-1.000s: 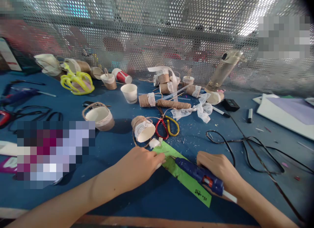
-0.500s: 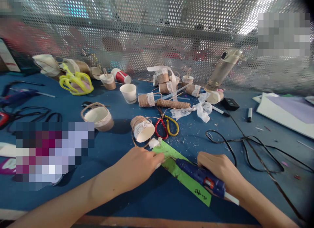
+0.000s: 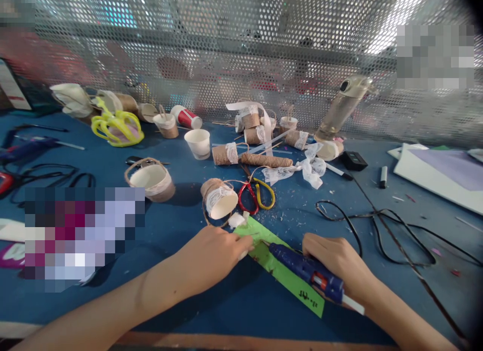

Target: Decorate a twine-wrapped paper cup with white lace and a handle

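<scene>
My right hand (image 3: 334, 258) is wrapped round a blue hot glue gun (image 3: 302, 270) with a white glue stick jutting from its back. The nozzle points left and down at a green paper strip (image 3: 277, 275) with dark handwriting at its near end. My left hand (image 3: 217, 250) rests at the strip's far end, fingers pinched together near the nozzle tip. A thin strand seems to stick out there, too small to name. Just beyond, a small twine-wrapped cup with lace (image 3: 221, 199) lies on its side, beside scissors (image 3: 256, 195) with red and yellow handles.
Several twine-wrapped cups (image 3: 153, 182), a plain white paper cup (image 3: 198, 143) and a twine bundle (image 3: 267, 160) stand or lie farther back. White lace (image 3: 313, 167) is bunched at right. A black cable (image 3: 381, 235) loops at right. Behind rises a perforated metal screen (image 3: 226, 44).
The glue gun and my right hand have shifted very slightly left. My left hand and the green strip look unmoved.
</scene>
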